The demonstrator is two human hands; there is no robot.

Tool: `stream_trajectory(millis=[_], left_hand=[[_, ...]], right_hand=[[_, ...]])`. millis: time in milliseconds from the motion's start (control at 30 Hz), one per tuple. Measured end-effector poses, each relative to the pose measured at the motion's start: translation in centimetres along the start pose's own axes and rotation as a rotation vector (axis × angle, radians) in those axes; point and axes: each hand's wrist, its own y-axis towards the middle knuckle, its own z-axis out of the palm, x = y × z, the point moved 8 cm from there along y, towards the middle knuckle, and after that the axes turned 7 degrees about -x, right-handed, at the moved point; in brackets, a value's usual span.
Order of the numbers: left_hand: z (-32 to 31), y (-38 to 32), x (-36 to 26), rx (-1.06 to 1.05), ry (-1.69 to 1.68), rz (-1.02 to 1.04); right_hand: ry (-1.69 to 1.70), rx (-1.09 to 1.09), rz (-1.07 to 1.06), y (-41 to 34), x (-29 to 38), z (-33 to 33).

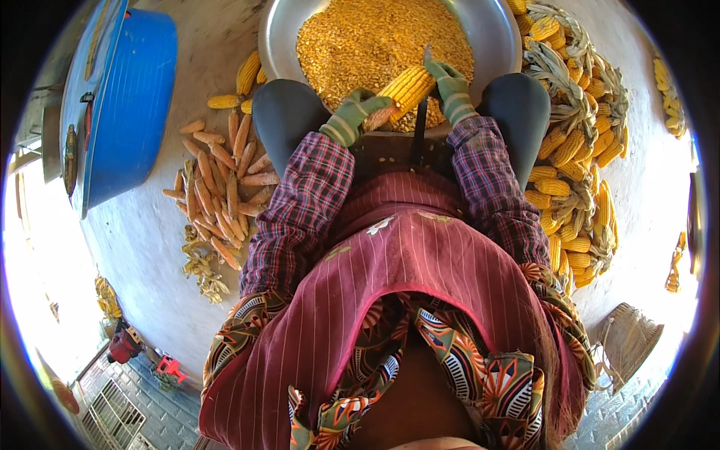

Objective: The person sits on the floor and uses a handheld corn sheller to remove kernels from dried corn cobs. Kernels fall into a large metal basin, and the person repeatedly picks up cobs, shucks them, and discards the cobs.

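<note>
My left hand (353,117), in a green striped glove, grips the lower end of an ear of yellow corn (409,90). A stripped, orange-pink cob surface (379,118) shows beside its fingers; I cannot tell whether it belongs to the same ear. My right hand (451,93), gloved alike, is closed around the ear's upper end. A dark upright bar (419,135) rises behind the ear from a wooden stool or bench (388,151). Above the ear a pointed metal tip (427,54) shows, possibly the same piece. Beyond both hands, a wide metal basin (500,39) holds loose corn kernels (382,42).
Stripped cobs (216,183) are heaped on the concrete floor (140,247) at left, near several unshelled ears (247,73). A large blue plastic tub (138,95) stands farther left. Braided corn bundles (579,107) lie at right. A woven basket (629,340) sits lower right.
</note>
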Motion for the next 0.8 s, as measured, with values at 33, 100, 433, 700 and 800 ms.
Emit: stream_trajectory(millis=[33, 100, 433, 700, 800], left_hand=[[0.3, 0.1, 0.3, -0.040, 0.153, 0.001], [2.3, -0.4, 1.4, 0.152, -0.034, -0.028], [0.1, 0.3, 1.6, -0.156, -0.005, -0.142], [-1.4, 1.9, 2.6, -0.231, 0.592, -0.131], [-0.8, 2.1, 1.8, -0.230, 0.783, -0.019]], right_hand=[[-0.017, 0.026, 0.002, -0.1, -0.2, 0.4], [-0.055, 0.074, 0.004, -0.3, -0.6, 1.3], [-0.065, -0.200, 0.070, 3.3, -1.7, -0.4], [-0.006, 0.201, 0.301, 6.2, -9.6, 4.8], [-0.060, 0.200, 0.266, 5.0, -8.2, 4.8]])
